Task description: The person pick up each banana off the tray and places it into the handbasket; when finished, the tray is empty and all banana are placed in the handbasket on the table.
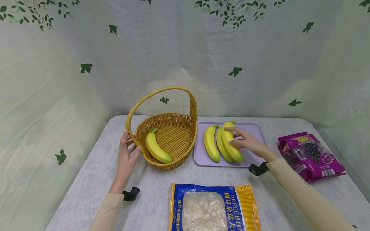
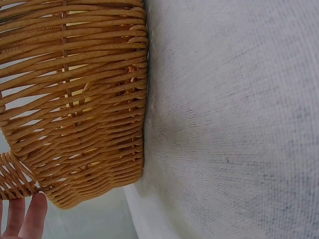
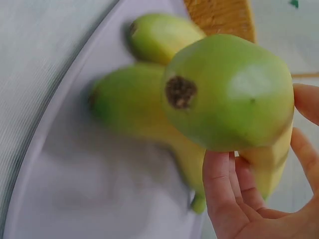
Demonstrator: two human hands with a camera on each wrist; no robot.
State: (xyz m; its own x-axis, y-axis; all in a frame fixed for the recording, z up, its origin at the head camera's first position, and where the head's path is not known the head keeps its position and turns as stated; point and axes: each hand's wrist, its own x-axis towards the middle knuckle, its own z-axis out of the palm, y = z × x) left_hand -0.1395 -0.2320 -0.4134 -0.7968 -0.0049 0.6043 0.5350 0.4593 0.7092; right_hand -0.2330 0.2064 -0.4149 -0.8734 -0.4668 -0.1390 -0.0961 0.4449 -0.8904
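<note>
My right hand [image 1: 251, 144] grips a yellow banana with green ends [image 1: 229, 138], thumb on one side and fingers on the other. In the right wrist view that banana [image 3: 229, 94] is raised above two others. Those two, a left banana [image 1: 211, 142] and a middle banana [image 1: 222, 149], lie on a lilac tray [image 1: 254, 158]. My left hand [image 1: 127, 162] holds the wicker basket [image 1: 179, 138] at the left foot of its arched handle. One more banana [image 1: 156, 147] lies inside the basket. Left fingertips [image 2: 34, 216] show against the wicker in the left wrist view.
A blue and yellow bag of orecchiette pasta [image 1: 205, 208] lies at the table's front. To the right of the tray is a purple grape-picture package [image 1: 313, 155]. A pale leaf-patterned curtain [image 1: 179, 54] hangs behind the grey table [image 1: 153, 192].
</note>
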